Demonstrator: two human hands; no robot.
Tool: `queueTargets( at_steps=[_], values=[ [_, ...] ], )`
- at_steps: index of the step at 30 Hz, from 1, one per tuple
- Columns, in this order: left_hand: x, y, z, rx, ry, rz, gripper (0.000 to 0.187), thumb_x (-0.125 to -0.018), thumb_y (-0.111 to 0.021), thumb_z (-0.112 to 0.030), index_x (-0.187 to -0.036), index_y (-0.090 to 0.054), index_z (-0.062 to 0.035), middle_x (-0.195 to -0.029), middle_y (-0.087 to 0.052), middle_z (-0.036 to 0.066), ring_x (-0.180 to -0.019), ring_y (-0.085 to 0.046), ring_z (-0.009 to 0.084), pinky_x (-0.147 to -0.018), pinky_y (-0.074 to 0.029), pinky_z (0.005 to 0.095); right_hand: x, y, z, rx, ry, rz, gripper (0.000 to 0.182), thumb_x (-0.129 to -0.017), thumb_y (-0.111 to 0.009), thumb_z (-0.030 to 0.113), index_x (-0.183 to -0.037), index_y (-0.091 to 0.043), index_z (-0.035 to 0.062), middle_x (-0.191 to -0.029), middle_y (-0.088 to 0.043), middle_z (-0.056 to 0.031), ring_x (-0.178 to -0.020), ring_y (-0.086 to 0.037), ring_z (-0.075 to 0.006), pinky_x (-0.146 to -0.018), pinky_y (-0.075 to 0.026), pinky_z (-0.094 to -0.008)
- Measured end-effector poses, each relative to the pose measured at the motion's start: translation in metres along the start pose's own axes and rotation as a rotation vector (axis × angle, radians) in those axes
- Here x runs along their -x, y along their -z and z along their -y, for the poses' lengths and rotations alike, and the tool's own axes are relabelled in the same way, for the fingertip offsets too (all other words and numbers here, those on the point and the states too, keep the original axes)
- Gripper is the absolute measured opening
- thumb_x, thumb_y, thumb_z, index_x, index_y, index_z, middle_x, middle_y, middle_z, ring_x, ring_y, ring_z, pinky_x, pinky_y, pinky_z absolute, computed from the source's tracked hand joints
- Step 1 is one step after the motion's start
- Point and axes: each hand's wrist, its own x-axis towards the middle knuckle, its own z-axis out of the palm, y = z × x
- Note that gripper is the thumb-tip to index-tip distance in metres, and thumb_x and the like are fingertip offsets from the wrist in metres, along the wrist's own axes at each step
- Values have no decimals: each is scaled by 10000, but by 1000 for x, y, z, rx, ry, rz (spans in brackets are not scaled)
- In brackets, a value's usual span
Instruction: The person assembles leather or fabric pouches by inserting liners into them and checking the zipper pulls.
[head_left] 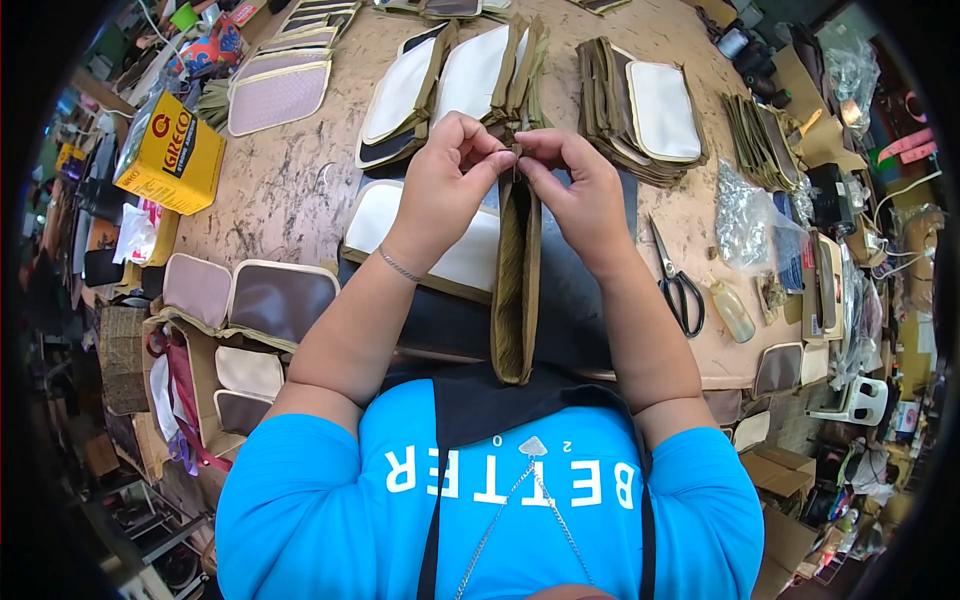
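An olive-brown fabric pouch piece hangs on edge between my forearms, its long opening facing up. At its far end my left hand pinches the edge with thumb and forefinger. Close beside it, my right hand pinches the same end, the fingertips of both hands nearly touching. Whatever small part lies between the fingertips is too small to make out. Under my left forearm is a white panel with olive edging, lying on a black mat.
Stacks of white-faced pouches stand at the back of the worktable. Black-handled scissors and a small bottle lie at the right. A yellow box and brown panels are at the left.
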Motion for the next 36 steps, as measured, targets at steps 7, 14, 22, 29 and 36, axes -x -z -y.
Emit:
queueTargets(
  at_steps=[7,14,22,29,36],
  values=[
    [1,2,2,-2,-34,-16,221,-896,-691,6,-912,-478,-48,-877,-610,26,-828,-576,80,-766,-493,232,1,1,-2,-40,-51,41,258,-888,-688,13,-1145,-675,5,-986,-692,-35,-890,-624,-99,-828,-511,-253],
    [0,6,-1,-81,-66,24,317,-895,-676,47,-854,-386,-74,-911,-619,64,-828,-540,80,-737,-466,218,-1,3,2,103,69,30,257,-875,-701,24,-1132,-708,26,-966,-704,-66,-859,-652,-129,-798,-521,-261],
    [-1,7,-6,-156,-62,41,327,-894,-663,61,-828,-371,-71,-895,-628,80,-852,-565,94,-778,-491,228,0,4,7,123,59,13,207,-852,-695,42,-1058,-718,27,-951,-707,-129,-872,-679,-261,-785,-530,-330],
    [-1,6,-4,-127,-44,43,356,-888,-670,57,-808,-351,-78,-886,-640,86,-846,-572,94,-779,-496,231,1,5,9,189,146,-3,185,-846,-694,39,-1029,-713,23,-911,-693,-132,-849,-662,-288,-774,-525,-344],
    [2,2,-17,-121,14,-6,387,-875,-666,72,-750,-335,-85,-874,-644,85,-808,-568,81,-709,-497,220,3,1,12,431,431,-47,175,-815,-677,-3,-987,-683,28,-888,-669,-123,-838,-633,-312,-753,-519,-400]
  ],
)
